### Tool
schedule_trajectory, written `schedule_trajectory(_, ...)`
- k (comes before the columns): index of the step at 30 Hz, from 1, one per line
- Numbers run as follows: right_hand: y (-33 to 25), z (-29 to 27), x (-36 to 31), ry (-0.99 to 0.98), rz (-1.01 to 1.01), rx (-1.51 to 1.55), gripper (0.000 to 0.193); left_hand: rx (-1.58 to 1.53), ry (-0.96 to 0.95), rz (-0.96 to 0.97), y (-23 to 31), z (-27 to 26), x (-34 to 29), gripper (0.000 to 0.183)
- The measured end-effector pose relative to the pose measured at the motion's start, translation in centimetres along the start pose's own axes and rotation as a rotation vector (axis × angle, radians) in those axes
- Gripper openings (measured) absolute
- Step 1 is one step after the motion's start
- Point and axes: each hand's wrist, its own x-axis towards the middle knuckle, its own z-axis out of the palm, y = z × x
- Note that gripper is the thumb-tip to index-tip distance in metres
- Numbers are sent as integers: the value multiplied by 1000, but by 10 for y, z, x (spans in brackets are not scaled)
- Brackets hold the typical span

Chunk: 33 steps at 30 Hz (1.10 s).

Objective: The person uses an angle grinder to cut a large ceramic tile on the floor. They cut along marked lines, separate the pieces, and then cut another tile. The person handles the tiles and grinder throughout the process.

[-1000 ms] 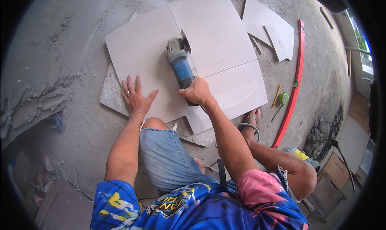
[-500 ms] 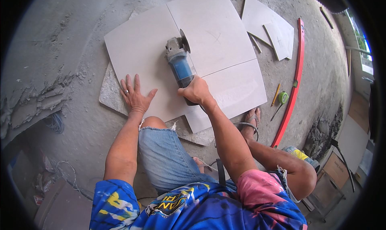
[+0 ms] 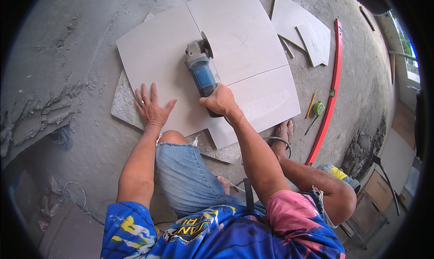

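Note:
My right hand [image 3: 220,100] is wrapped round the rear body of a blue and grey angle grinder [image 3: 202,73]. The grinder's cutting disc [image 3: 207,44] stands on edge along the seam between two pale tiles, at its far end. Fingers spread, my left hand [image 3: 153,107] lies flat on the near left part of the left tile [image 3: 156,46]. To the right of the disc lies another large tile [image 3: 244,28] with a pencilled cross. A narrower tile piece [image 3: 266,96] sits nearer me, below a thin seam. Whether the disc spins cannot be seen.
Right of the tiles are cut tile pieces [image 3: 312,44], a long red spirit level [image 3: 335,78], a yellow pencil [image 3: 311,105] and a green tape measure [image 3: 318,109]. A grey cable [image 3: 285,141] loops by my right foot. A bucket [image 3: 337,174] stands beyond my right knee.
Almost nothing differs. The view has shifted very slightly; the grinder and both hands keep their places on the tiles.

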Motion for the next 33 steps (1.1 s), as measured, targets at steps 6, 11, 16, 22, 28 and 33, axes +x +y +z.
schedule_trajectory(6, 1, -1, -1, -5, 5, -6, 54, -3, 16, 12, -1, 2, 1, 108)
schedule_trajectory(11, 0, -2, -2, -17, 9, -10, 55, 4, 24, 12, -1, 2, 0, 108)
schedule_trajectory(16, 4, 0, -5, 4, -2, 3, 55, 8, 15, 8, -1, 2, 0, 108)
schedule_trajectory(22, 10, 4, -12, 35, -29, 18, 55, -3, 27, 9, -2, 3, 1, 108)
schedule_trajectory(28, 11, 4, -15, -21, 12, -15, 57, 7, 24, 8, -5, 5, 0, 109)
schedule_trajectory(33, 14, 5, -14, -21, 15, 2, 58, 0, 23, 11, -3, 5, 0, 109)
